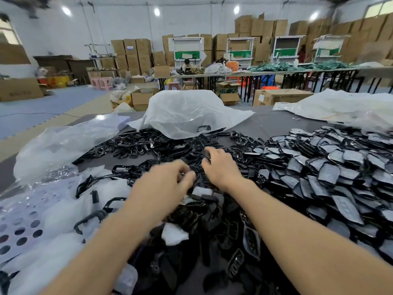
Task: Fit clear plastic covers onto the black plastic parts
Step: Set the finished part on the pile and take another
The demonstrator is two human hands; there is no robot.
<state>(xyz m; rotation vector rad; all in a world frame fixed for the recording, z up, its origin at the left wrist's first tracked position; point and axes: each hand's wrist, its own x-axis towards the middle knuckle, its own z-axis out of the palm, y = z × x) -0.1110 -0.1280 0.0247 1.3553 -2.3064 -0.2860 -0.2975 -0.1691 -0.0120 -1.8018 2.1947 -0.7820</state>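
Loose black plastic parts (136, 146) lie heaped across the grey table (265, 122). To the right spreads a pile of black parts with clear covers (340, 173) on them. My left hand (163, 186) is blurred by motion; its curled fingers pinch a black part (196, 176) that lies between both hands. My right hand (221, 165) hovers just beyond it, fingers curled round the far end of the same dark piece. Whether a clear cover is in either hand is hidden by blur.
A clear plastic bag (187, 111) sits at the back centre, another (63, 143) at the left, and a perforated clear sheet (21, 222) at the near left. More white bags (340, 107) are at the back right. Cardboard boxes and long tables fill the room behind.
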